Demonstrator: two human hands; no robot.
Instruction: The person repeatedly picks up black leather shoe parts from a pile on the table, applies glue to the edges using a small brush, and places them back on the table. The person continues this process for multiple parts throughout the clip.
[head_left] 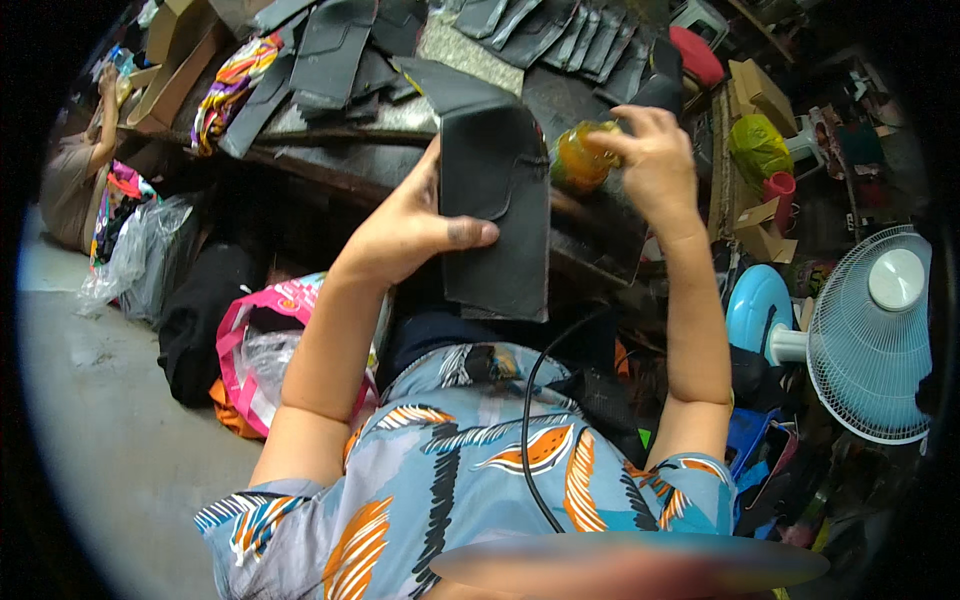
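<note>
My left hand [415,225] grips a folded black panel [495,220] that looks like leather or a similar sheet, with its thumb flat on the front face. The panel hangs upright before me and has a curved flap edge and a thin dark cord or seam across it. To its right, a yellowish see-through jar [582,160] stands tilted in the picture at the bench edge. My right hand [655,165] is at the jar's mouth, its fingers curled and pinched together. What lies between those fingers is too small to make out.
Stacked black panels [335,55] and a row of folded black pieces [575,40] cover the workbench [450,45]. A colourful cloth [235,90] lies at its left. A pink bag [265,340] stands by my left arm, a blue fan [870,330] at right. Another person [75,190] sits far left.
</note>
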